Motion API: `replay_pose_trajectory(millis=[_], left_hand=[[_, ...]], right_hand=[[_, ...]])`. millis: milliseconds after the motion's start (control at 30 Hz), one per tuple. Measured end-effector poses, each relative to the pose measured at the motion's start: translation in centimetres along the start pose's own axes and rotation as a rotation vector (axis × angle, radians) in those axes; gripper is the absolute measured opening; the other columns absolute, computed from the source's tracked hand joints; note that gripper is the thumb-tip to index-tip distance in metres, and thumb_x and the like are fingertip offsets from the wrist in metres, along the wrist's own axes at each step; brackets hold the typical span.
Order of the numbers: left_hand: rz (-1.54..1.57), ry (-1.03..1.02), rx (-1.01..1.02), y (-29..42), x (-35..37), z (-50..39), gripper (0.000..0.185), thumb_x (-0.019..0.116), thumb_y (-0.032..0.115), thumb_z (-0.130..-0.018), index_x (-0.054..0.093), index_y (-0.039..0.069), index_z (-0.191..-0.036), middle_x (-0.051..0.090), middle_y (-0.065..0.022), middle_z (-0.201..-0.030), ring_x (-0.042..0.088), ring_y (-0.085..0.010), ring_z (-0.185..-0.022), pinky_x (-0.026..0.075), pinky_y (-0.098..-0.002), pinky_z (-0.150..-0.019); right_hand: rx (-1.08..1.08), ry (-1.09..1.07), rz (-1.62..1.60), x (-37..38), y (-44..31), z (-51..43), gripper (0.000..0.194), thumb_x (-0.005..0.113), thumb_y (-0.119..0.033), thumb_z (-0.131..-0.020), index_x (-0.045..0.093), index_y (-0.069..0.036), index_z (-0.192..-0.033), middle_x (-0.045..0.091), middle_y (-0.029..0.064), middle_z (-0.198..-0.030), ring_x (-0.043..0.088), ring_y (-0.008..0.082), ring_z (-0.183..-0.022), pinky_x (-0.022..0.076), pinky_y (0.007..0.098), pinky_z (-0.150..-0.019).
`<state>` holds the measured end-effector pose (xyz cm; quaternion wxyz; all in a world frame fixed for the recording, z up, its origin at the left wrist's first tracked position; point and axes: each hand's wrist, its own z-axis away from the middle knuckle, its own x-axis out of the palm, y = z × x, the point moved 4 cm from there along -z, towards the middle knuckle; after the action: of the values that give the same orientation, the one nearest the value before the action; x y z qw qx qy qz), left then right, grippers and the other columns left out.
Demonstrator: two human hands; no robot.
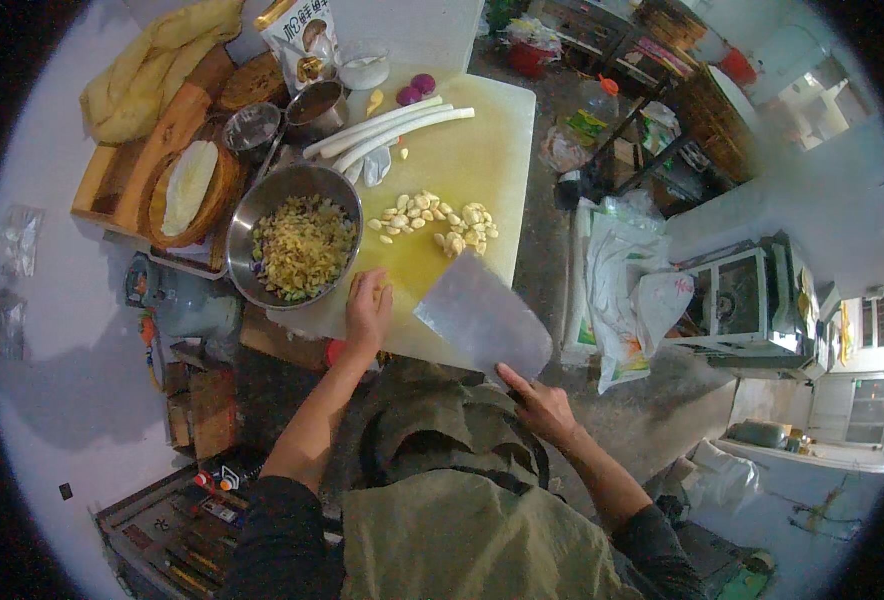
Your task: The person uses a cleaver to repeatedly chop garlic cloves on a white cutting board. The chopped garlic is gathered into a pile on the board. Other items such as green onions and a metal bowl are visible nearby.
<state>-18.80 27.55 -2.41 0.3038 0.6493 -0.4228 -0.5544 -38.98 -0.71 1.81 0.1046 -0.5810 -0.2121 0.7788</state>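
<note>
My right hand (539,401) grips a broad metal cleaver (487,319) by its handle end, the blade lying flat over the near right part of the pale cutting board (505,150). My left hand (368,311) rests at the board's near edge beside a steel bowl (239,247), with nothing plainly in it. Chopped vegetables (303,247) fill the bowl's bottom. Peeled garlic cloves (415,210) lie in two loose groups just beyond the blade. Farther back are several white scallion stalks (404,129), purple onions (409,95) and a piece of ginger (374,101).
A metal pot (316,109) and a glass bowl of white powder (364,69) stand at the back left. Left of the steel bowl, a basket (220,199) holds a cabbage leaf (189,187). A gas cylinder (186,300) stands below on the left; white sacks (622,277) lie right of the board.
</note>
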Motion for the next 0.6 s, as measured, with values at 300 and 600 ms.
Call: replay_pose_trajectory(millis=[300, 600], left_hand=[[-0.122, -0.128, 0.241, 2.0, 0.5, 2.4, 0.026, 0.062, 0.001, -0.088, 0.059, 0.001, -0.113, 0.059, -0.0175, -0.105, 0.060, -0.0361, -0.097, 0.050, -0.0413, -0.084], [0.100, -0.495, 0.239, 3.7, 8.8, 1.6, 0.023, 0.062, 0.014, -0.092, 0.062, 0.003, -0.112, 0.059, -0.0159, -0.112, 0.058, -0.0289, -0.104, 0.047, -0.0384, -0.091]], right_hand=[[-0.103, -0.179, -0.644, -4.6, -0.8, -1.5, 0.088, 0.057, 0.001, -0.083, 0.024, -0.033, -0.157, 0.067, 0.0074, -0.099, 0.059, 0.0220, -0.060, 0.0495, 0.0348, -0.055], [0.407, -0.226, -1.605, -6.7, -1.6, -0.5, 0.093, 0.053, 0.010, -0.078, 0.023, -0.027, -0.159, 0.053, 0.0049, -0.076, 0.042, 0.0112, -0.043, 0.0340, 0.0258, -0.039]])
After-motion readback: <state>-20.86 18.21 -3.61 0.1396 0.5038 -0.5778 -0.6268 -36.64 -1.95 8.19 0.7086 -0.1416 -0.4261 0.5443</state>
